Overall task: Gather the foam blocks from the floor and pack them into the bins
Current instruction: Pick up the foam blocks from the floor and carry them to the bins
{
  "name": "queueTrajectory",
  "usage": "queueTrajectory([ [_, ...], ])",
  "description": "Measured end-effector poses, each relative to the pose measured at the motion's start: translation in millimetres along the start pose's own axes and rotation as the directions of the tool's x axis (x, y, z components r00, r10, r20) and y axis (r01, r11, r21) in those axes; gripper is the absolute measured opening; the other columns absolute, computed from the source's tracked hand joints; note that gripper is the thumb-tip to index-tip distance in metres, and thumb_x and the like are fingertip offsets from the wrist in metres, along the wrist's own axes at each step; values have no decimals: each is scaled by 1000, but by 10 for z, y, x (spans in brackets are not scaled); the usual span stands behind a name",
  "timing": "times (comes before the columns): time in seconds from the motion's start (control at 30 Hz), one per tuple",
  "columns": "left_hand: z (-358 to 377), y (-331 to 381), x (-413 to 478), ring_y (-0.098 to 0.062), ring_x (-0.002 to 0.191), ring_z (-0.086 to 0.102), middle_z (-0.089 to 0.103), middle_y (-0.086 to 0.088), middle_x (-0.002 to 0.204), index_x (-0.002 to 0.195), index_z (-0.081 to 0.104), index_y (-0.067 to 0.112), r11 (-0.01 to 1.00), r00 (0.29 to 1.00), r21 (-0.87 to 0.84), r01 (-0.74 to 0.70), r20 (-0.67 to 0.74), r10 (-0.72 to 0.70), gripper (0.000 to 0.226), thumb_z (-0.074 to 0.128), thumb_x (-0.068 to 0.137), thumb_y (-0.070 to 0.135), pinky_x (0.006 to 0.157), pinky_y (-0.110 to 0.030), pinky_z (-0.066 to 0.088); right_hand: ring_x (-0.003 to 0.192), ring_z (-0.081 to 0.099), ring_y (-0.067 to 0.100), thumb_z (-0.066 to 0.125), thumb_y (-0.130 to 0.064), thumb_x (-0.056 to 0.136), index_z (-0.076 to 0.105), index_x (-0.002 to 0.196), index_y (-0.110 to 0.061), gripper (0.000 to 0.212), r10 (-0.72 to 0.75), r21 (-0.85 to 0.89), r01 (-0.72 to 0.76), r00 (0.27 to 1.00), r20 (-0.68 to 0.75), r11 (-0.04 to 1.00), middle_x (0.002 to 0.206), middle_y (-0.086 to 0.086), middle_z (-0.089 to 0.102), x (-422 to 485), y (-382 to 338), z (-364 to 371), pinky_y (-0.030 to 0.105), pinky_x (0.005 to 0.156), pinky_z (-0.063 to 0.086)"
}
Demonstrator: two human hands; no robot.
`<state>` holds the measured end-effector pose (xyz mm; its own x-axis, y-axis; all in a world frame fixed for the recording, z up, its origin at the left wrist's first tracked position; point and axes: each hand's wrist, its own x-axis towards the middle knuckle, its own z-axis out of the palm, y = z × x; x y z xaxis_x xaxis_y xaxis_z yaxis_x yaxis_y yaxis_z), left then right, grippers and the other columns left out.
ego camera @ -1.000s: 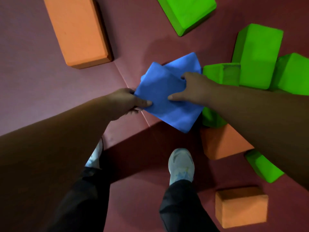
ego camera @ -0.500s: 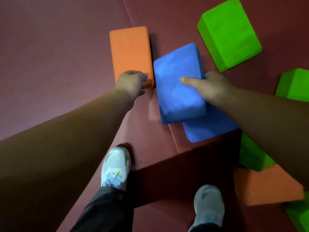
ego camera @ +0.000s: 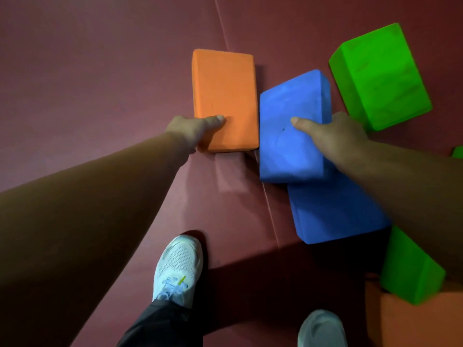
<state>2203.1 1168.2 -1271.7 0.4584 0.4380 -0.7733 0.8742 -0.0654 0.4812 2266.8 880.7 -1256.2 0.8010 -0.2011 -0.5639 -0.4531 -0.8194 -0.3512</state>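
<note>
An orange foam block (ego camera: 225, 96) lies flat on the maroon floor mat. My left hand (ego camera: 193, 130) grips its near left corner, thumb on top. To its right, my right hand (ego camera: 333, 136) grips a blue foam block (ego camera: 288, 136), thumb across its top face and fingers round its right side. That block overlaps a second blue block (ego camera: 333, 214) below it. No bin is in view.
A green block (ego camera: 378, 78) lies at the upper right. Another green block (ego camera: 411, 271) leans on an orange block (ego camera: 411, 321) at the lower right. My white shoes (ego camera: 178, 269) stand on the mat near a seam (ego camera: 270, 214).
My left hand let go of the blue blocks, reached left and took hold of the orange block. My right hand kept the blue blocks and carried them left beside the orange one.
</note>
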Motion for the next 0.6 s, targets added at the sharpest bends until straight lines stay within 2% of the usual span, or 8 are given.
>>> queueTrajectory([
  [0.07, -28, 27, -78, -24, 99, 63, 63, -2, 114, 119, 53, 16, 999, 998, 20, 32, 59, -33, 85, 88, 64, 71, 93, -42, 56, 110, 65, 37, 63, -95, 50, 62, 130, -10, 117, 4, -31, -3, 1000, 24, 1000, 126, 14, 68, 6, 13, -81, 44, 96, 53],
  [0.2, -84, 182, -422, -20, 100, 65, 67, 1, 115, 127, 60, 18, 999, 996, -30, 38, 82, -35, 85, 89, 64, 67, 86, -37, 55, 109, 66, 36, 64, -94, 37, 65, 129, -11, 124, 30, -34, -28, 997, 75, 999, 125, 12, 69, -158, -117, -355, 46, 98, 54],
  [0.3, -271, 408, -838, -19, 100, 67, 69, 2, 113, 126, 63, 18, 996, 996, -90, 0, 92, 8, 80, 93, 64, 59, 88, -39, 58, 111, 66, 34, 76, -85, 48, 65, 131, -13, 110, 42, 6, -42, 996, 73, 999, 127, 10, 68, -375, -317, -798, 46, 97, 55],
  [0.37, -433, 611, -1226, -21, 102, 69, 71, 0, 114, 125, 66, 16, 991, 990, -132, 12, 144, 7, 85, 96, 58, 58, 86, -39, 59, 109, 67, 33, 80, -77, 58, 65, 129, -12, 97, 32, 23, -33, 998, 50, 999, 124, 9, 69, -568, -467, -1264, 39, 90, 54],
  [0.43, -564, 777, -1558, -23, 109, 73, 77, -3, 117, 129, 68, 15, 984, 972, -176, 29, 236, 13, 100, 100, 45, 60, 95, -42, 59, 105, 66, 30, 83, -70, 65, 64, 126, -11, 88, 5, 32, -6, 999, 32, 999, 119, 7, 69, -785, -614, -1692, 33, 79, 47],
  [0.5, -764, 1135, -2083, -24, 112, 74, 77, -4, 121, 137, 64, 12, 979, 937, -204, 27, 346, 46, 107, 104, 46, 49, 101, -44, 57, 96, 63, 25, 86, -65, 67, 63, 119, -13, 77, -40, 49, 39, 999, 21, 998, 109, 2, 66, -1119, -828, -2342, 30, 76, 41],
  [0.53, -873, 1366, -2444, -24, 112, 74, 77, -4, 122, 140, 61, 12, 980, 920, -200, 6, 385, 73, 102, 104, 52, 40, 100, -43, 58, 95, 63, 24, 86, -68, 63, 61, 114, -14, 78, -51, 42, 51, 999, 14, 998, 109, 1, 67, -1360, -929, -2698, 30, 75, 41],
  [0.6, -1102, 1833, -3140, -27, 109, 75, 75, -3, 124, 143, 53, 23, 985, 905, -162, -64, 407, 126, 90, 98, 66, 26, 94, -43, 60, 100, 67, 29, 81, -81, 49, 63, 115, -13, 97, -73, 3, 73, 997, -31, 997, 114, 6, 70, -1827, -1106, -3411, 32, 75, 44],
])
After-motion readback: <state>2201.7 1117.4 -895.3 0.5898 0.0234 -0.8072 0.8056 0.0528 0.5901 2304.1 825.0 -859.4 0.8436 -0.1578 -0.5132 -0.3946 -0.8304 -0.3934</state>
